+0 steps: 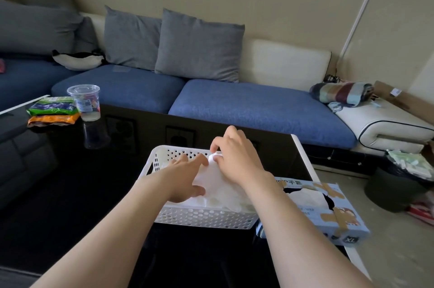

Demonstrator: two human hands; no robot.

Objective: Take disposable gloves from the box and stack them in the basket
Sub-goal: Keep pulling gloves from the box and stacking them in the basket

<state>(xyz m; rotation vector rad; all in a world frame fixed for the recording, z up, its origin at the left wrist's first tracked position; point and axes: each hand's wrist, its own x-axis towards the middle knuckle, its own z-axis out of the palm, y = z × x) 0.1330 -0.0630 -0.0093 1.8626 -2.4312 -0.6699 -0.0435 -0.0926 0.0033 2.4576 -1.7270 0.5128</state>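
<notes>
Left hand [185,178], fingers spread, is pressing gloves [216,182] in the basket [204,217] by the table's [70,193] right edge, while right hand [237,158], fingers curled, is seemingly pinching them.

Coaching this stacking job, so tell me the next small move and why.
Probably release the right hand and reach to the box for another. The glove lies spread in the basket on the pile; the left hand presses it with straight fingers, the right seems to pinch its far end, and white shows in the box's opening.
</notes>
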